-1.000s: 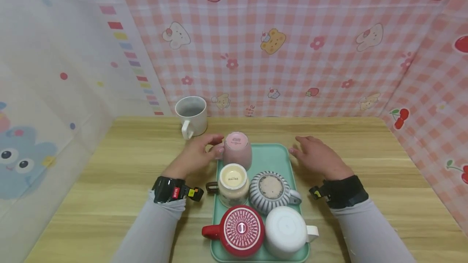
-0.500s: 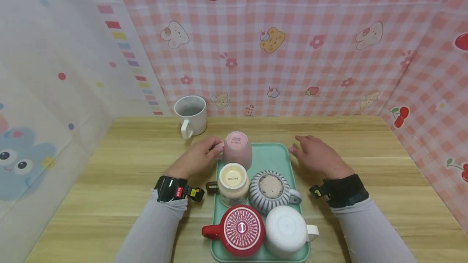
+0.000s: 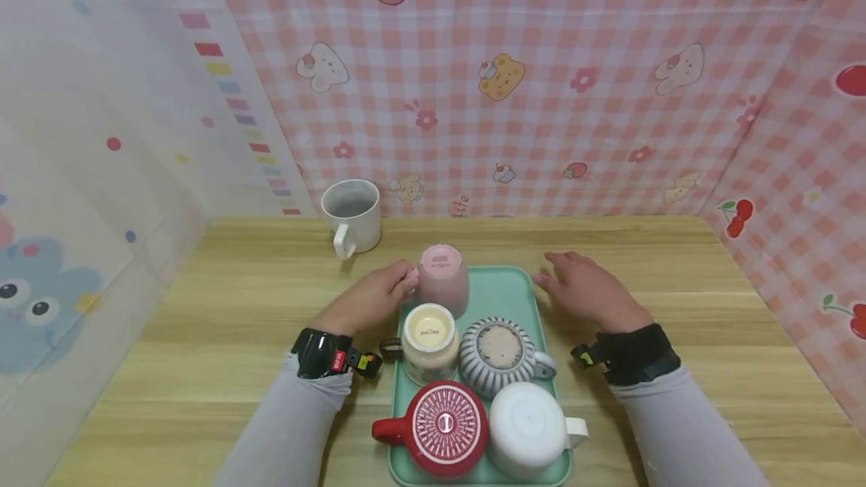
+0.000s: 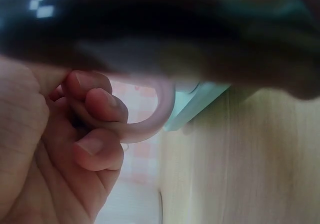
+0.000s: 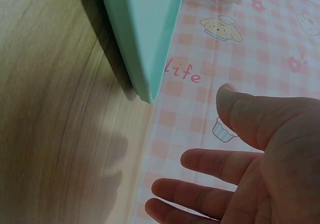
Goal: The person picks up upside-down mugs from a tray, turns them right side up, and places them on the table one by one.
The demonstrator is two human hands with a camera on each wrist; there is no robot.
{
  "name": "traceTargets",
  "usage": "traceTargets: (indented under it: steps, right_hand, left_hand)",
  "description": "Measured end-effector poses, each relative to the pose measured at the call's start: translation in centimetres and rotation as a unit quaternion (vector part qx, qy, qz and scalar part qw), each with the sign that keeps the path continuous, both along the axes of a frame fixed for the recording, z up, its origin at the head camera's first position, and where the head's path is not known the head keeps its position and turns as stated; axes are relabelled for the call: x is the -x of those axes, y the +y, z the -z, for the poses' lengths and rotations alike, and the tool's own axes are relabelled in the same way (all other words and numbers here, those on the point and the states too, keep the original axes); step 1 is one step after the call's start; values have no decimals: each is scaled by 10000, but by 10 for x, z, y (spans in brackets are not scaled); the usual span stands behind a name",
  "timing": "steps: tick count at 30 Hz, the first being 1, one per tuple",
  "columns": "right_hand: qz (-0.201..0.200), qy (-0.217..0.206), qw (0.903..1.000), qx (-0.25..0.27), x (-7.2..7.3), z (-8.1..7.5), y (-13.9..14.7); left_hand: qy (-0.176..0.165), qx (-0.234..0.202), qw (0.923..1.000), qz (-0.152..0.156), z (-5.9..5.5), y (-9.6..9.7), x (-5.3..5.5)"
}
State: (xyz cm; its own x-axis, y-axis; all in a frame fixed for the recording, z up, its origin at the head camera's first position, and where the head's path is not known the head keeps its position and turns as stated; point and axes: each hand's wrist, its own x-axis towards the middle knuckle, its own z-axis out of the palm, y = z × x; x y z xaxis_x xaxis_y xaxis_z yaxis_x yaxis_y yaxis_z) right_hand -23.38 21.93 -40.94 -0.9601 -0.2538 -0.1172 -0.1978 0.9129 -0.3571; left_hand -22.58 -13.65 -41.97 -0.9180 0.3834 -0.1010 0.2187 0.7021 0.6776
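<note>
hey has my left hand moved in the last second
Yes, slightly: judged against the upright white mug, your left hand has shifted nearer to you.

the pink mug (image 3: 443,288) looks smooth, the tray (image 3: 502,289) plastic.

Cream mug (image 3: 429,344) blocks near side of pink mug (image 3: 443,284).

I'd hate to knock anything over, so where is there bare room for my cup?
Free: the far right corner of the green tray, between the pink mug and the right hand; the wooden tabletop left of the left hand and at far right. Crowded: the tray's near end, where the red mug, plain white mug, ribbed mug and cream mug cluster.
</note>
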Motion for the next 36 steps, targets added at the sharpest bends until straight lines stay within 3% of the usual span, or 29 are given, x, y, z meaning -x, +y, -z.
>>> traceTargets:
  steps: [14, 19, 27, 30, 33, 36]
  right_hand:
    - [-35, -9, 10000, 25, 0, -2, 1]
    - [-49, -16, 10000, 32, 1, -2, 1]
    - [-79, -6, 9999, 76, 1, 1, 2]
    - [-59, -4, 9999, 83, 1, 0, 2]
    - [-30, 9, 10000, 89, 1, -1, 2]
    - [-6, 12, 9999, 115, 1, -3, 2]
  left_hand:
    - [200, 7, 9998, 70, -2, 2, -1]
    - [213, -290, 9993, 25, -9, 5, -1]
    - [146, -1157, 9930, -186, -25, 9, -4]
    - [-64, -1727, 9846, -255, -30, 11, -3]
    - [-466, -2508, 9666, -265, -37, 14, -2]
    - [-881, -3212, 9426, -254, -44, 19, -2]
